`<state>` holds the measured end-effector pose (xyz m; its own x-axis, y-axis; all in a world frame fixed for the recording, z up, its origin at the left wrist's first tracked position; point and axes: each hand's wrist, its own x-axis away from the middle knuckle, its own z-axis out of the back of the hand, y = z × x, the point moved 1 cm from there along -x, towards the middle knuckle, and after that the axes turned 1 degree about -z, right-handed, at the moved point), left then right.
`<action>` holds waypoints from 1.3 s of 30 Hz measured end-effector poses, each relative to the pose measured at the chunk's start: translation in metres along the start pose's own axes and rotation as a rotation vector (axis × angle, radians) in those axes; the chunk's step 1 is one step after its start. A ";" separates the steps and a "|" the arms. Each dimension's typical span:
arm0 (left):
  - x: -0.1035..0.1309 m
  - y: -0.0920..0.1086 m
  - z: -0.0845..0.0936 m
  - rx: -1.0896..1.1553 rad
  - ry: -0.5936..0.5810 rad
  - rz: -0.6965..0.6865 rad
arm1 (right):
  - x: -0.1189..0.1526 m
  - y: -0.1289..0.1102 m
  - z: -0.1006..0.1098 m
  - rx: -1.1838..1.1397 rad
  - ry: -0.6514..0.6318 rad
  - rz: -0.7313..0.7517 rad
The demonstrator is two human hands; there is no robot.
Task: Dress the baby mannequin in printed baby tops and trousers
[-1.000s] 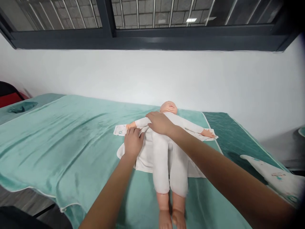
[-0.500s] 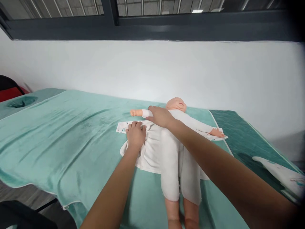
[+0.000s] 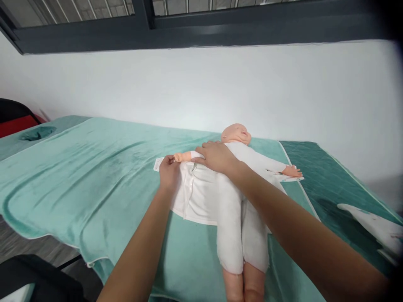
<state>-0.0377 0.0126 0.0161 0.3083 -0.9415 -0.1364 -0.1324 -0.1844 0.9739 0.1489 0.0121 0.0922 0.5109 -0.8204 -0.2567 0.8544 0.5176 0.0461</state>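
Observation:
A baby doll (image 3: 231, 218) with a white cloth body lies on its back, its head by the wall. Spread beneath it is a white baby shirt (image 3: 201, 205), with printed patches showing at its sleeve ends. My left hand (image 3: 170, 173) is closed, its fingertips pinched at the doll's small fist (image 3: 178, 157); the exact contact is partly hidden. My right hand (image 3: 217, 157) rests across the doll's upper arm near the shoulder, thumb below the arm and fingers above it. The doll's other arm (image 3: 267, 161) stretches out to the right over the shirt.
A light green blanket (image 3: 78, 176) covers the table, with a darker green cloth (image 3: 333, 176) on the right. A folded white printed cloth (image 3: 374, 226) lies at the right edge. Behind are a white wall (image 3: 157, 88) and a dark window frame (image 3: 220, 31). A black object (image 3: 40, 277) stands at lower left.
My left hand has gone from lying on the shirt to pinching at the doll's fist, and the shirt's near-left part is smoothed out. My right hand stays on the doll's arm.

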 end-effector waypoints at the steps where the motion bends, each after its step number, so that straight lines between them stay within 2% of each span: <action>1: -0.001 0.000 0.001 0.063 0.006 0.043 | 0.002 0.002 -0.001 0.016 -0.016 -0.008; 3: 0.000 0.002 0.001 0.119 0.051 0.068 | 0.006 0.004 -0.004 0.055 -0.068 -0.023; 5: 0.005 0.004 -0.002 0.068 0.053 0.001 | 0.007 0.003 -0.008 0.096 -0.111 -0.039; 6: 0.009 0.005 -0.004 0.019 0.009 -0.048 | 0.006 0.002 -0.010 0.111 -0.115 -0.050; 8: 0.019 0.007 -0.010 -0.091 -0.150 -0.137 | 0.004 -0.002 -0.014 0.124 -0.099 -0.084; 10: 0.029 0.009 -0.015 -0.168 -0.300 -0.184 | 0.000 -0.006 -0.018 0.124 -0.094 -0.119; 11: 0.033 0.010 -0.017 -0.176 -0.335 -0.191 | -0.002 -0.009 -0.020 0.122 -0.101 -0.135; 13: 0.040 0.012 -0.021 -0.085 -0.323 -0.149 | -0.006 -0.012 -0.024 0.119 -0.110 -0.157; 15: 0.046 0.012 -0.026 0.072 -0.301 -0.036 | -0.009 -0.015 -0.028 0.117 -0.107 -0.174; 17: 0.050 0.010 -0.032 0.152 -0.363 0.064 | -0.011 -0.016 -0.030 0.112 -0.103 -0.181; 19: 0.052 0.008 -0.037 0.138 -0.437 0.074 | -0.010 -0.016 -0.027 0.104 -0.094 -0.176; 21: 0.050 0.006 -0.037 0.122 -0.417 0.029 | -0.006 -0.013 -0.020 0.098 -0.071 -0.166; 24: 0.044 0.003 -0.035 0.136 -0.313 -0.020 | 0.014 -0.002 -0.003 -0.043 0.054 -0.191; 26: 0.042 0.002 -0.033 0.145 -0.295 -0.018 | 0.038 0.012 0.005 -0.253 0.223 -0.274; 29: 0.042 0.003 -0.034 0.127 -0.300 0.013 | 0.084 0.041 0.007 -0.496 0.600 -0.517; 30: 0.043 0.004 -0.034 0.115 -0.299 0.023 | 0.099 0.050 0.003 -0.539 0.700 -0.618; 31: 0.043 0.005 -0.035 0.105 -0.296 0.033 | 0.113 0.058 -0.001 -0.569 0.749 -0.724; 32: 0.044 0.005 -0.036 0.101 -0.289 0.041 | 0.125 0.066 -0.006 -0.595 0.742 -0.830; 35: 0.045 0.007 -0.039 0.114 -0.275 0.058 | 0.147 0.080 -0.019 -0.624 0.543 -1.030; 39: 0.047 0.009 -0.040 0.117 -0.271 0.060 | 0.153 0.086 -0.022 -0.533 0.414 -1.055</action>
<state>0.0136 -0.0217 0.0254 0.0357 -0.9898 -0.1382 -0.2557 -0.1427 0.9562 0.2986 -0.0640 0.0359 -0.5485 -0.8070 -0.2187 0.6343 -0.2313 -0.7377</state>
